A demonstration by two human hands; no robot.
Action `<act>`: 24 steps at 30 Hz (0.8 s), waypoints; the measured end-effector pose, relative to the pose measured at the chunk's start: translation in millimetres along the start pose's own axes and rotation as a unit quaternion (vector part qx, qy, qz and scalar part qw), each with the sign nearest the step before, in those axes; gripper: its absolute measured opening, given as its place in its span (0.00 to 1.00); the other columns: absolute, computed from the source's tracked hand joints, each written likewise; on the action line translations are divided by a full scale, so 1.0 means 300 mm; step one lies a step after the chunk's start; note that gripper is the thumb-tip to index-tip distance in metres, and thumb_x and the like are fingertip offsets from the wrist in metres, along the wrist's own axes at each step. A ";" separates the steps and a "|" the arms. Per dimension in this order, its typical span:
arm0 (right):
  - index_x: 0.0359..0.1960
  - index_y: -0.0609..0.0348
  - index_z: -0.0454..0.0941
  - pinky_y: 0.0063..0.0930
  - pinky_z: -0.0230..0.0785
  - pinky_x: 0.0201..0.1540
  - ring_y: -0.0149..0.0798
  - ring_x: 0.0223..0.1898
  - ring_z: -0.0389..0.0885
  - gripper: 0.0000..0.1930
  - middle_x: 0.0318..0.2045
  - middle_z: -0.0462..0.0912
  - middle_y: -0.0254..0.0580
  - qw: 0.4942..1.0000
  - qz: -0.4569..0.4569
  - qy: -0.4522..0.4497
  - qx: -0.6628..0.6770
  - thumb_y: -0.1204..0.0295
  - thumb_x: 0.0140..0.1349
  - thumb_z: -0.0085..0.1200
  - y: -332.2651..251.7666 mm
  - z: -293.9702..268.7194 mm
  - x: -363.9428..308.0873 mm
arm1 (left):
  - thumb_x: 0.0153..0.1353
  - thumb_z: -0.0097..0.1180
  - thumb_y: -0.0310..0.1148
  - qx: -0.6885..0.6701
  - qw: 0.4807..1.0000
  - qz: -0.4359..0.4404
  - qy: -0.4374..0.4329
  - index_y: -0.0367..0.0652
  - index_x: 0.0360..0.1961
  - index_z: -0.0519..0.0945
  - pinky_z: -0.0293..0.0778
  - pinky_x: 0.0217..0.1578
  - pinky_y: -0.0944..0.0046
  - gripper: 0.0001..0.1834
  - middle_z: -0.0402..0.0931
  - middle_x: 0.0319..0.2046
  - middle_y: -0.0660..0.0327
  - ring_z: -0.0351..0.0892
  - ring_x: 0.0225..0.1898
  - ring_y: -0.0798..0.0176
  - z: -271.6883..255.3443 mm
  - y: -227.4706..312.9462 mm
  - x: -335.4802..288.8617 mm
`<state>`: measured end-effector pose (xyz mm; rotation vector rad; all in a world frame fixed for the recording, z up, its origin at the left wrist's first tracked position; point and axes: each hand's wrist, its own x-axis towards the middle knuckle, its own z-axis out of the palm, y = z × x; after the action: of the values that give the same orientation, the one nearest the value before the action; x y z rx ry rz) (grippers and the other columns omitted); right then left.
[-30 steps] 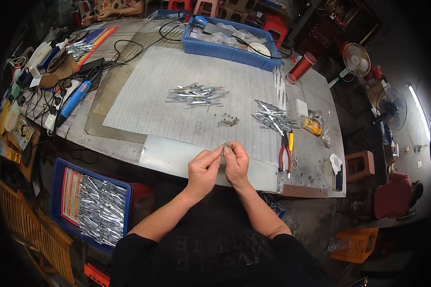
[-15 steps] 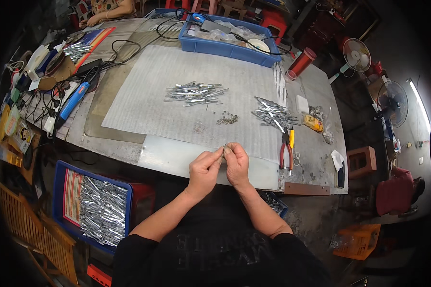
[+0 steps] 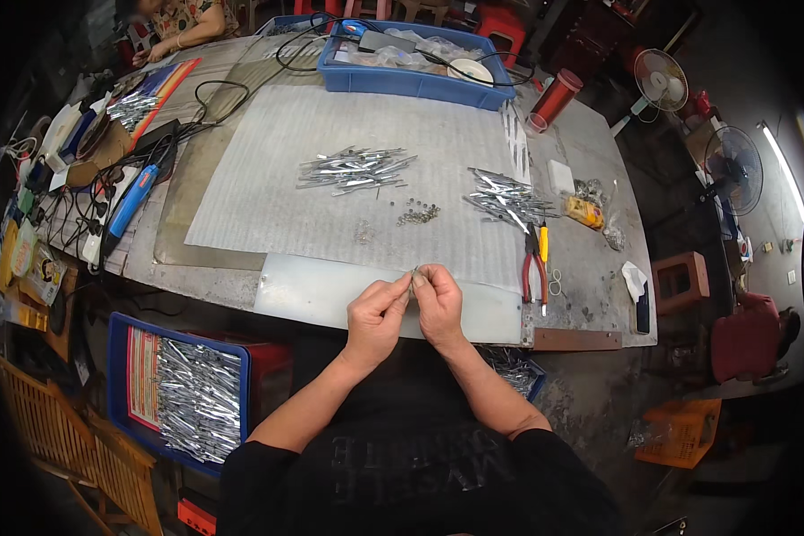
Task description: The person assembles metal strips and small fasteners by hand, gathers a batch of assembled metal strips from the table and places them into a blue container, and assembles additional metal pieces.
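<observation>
My left hand (image 3: 375, 314) and my right hand (image 3: 438, 302) meet fingertip to fingertip over the whitish plate (image 3: 308, 290) at the table's near edge. Both are closed in a pinch around something small, mostly covered by the fingers. Beyond them on the white foam sheet (image 3: 268, 179) lie several small round metal pieces (image 3: 418, 213). Farther off is a pile of slim silvery metal strips (image 3: 357, 170). A second pile of such strips (image 3: 506, 198) lies to the right, with red-handled pliers (image 3: 534, 268) and a yellow-handled tool (image 3: 543, 243) just nearer.
A blue tub (image 3: 402, 80) of plastic bags stands at the back; a red cylinder (image 3: 558, 96) is beside it. Cables and a blue-handled tool (image 3: 134, 201) lie left. A blue bin (image 3: 244, 389) of metal strips stands lower left. Another person (image 3: 188, 22) sits far left.
The view has shifted slightly, so the table appears a little higher. My hands stay pinched together in nearly the same place over the plate.
</observation>
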<state>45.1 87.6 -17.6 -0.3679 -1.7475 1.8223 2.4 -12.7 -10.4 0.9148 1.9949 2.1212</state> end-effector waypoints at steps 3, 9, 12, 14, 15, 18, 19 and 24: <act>0.28 0.65 0.69 0.15 0.59 0.25 0.20 0.24 0.63 0.05 0.21 0.69 0.29 1.000 -0.001 0.006 -0.001 0.75 0.58 0.45 0.005 -0.003 0.003 | 0.54 0.51 0.21 -0.017 1.000 0.006 0.000 0.37 0.41 0.77 0.66 0.25 0.73 0.12 0.73 0.23 0.60 0.70 0.24 0.70 0.006 -0.010 0.000; 0.29 0.65 0.69 0.15 0.59 0.25 0.21 0.24 0.63 0.06 0.21 0.69 0.29 1.000 -0.017 0.005 -0.010 0.74 0.59 0.45 -0.019 -0.002 0.004 | 0.54 0.51 0.22 0.018 0.999 0.032 -0.011 0.37 0.41 0.77 0.66 0.23 0.73 0.12 0.72 0.23 0.59 0.70 0.23 0.69 0.001 0.004 0.011; 0.30 0.66 0.70 0.16 0.60 0.26 0.21 0.24 0.64 0.06 0.21 0.69 0.30 1.000 0.007 0.007 -0.009 0.74 0.58 0.46 -0.002 -0.008 0.009 | 0.54 0.51 0.22 0.026 0.999 0.008 -0.017 0.37 0.40 0.77 0.65 0.22 0.72 0.11 0.72 0.22 0.59 0.69 0.21 0.68 -0.002 0.002 0.022; 0.30 0.66 0.70 0.16 0.60 0.26 0.21 0.24 0.64 0.07 0.21 0.70 0.30 0.999 0.015 0.013 -0.027 0.73 0.58 0.46 0.005 -0.022 0.010 | 0.53 0.52 0.22 0.053 0.998 0.021 -0.022 0.37 0.39 0.77 0.65 0.22 0.72 0.11 0.71 0.21 0.58 0.69 0.21 0.68 -0.011 0.005 0.030; 0.30 0.66 0.70 0.17 0.61 0.26 0.22 0.24 0.64 0.07 0.21 0.70 0.31 0.998 0.002 0.017 -0.058 0.73 0.58 0.47 0.002 -0.040 0.011 | 0.53 0.52 0.22 0.075 0.996 0.029 -0.032 0.37 0.39 0.77 0.65 0.22 0.71 0.11 0.71 0.21 0.58 0.69 0.20 0.67 -0.021 0.010 0.035; 0.31 0.65 0.71 0.19 0.62 0.27 0.24 0.24 0.66 0.07 0.21 0.71 0.34 0.994 -0.024 0.045 -0.097 0.73 0.57 0.48 0.018 -0.103 0.006 | 0.51 0.53 0.22 0.121 0.990 0.048 -0.056 0.38 0.37 0.78 0.66 0.21 0.68 0.11 0.71 0.19 0.57 0.71 0.19 0.63 -0.067 0.015 0.044; 0.31 0.65 0.71 0.19 0.62 0.27 0.24 0.24 0.66 0.07 0.21 0.71 0.34 0.989 -0.055 0.061 -0.124 0.73 0.57 0.48 0.016 -0.126 0.005 | 0.51 0.52 0.22 0.178 0.979 0.052 -0.087 0.38 0.37 0.77 0.66 0.21 0.65 0.11 0.71 0.19 0.57 0.71 0.20 0.60 -0.087 0.016 0.046; 0.32 0.65 0.70 0.12 0.57 0.29 0.19 0.26 0.61 0.05 0.24 0.68 0.27 0.988 -0.048 0.066 -0.130 0.75 0.60 0.45 -0.001 -0.182 -0.022 | 0.50 0.50 0.24 0.346 0.918 0.074 -0.179 0.40 0.33 0.77 0.69 0.22 0.59 0.08 0.70 0.20 0.56 0.72 0.21 0.53 -0.111 0.048 0.052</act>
<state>81.4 128.5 -24.3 -0.4868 -1.8800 1.4714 -21.3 -37.0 9.7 1.4529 2.5377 1.1320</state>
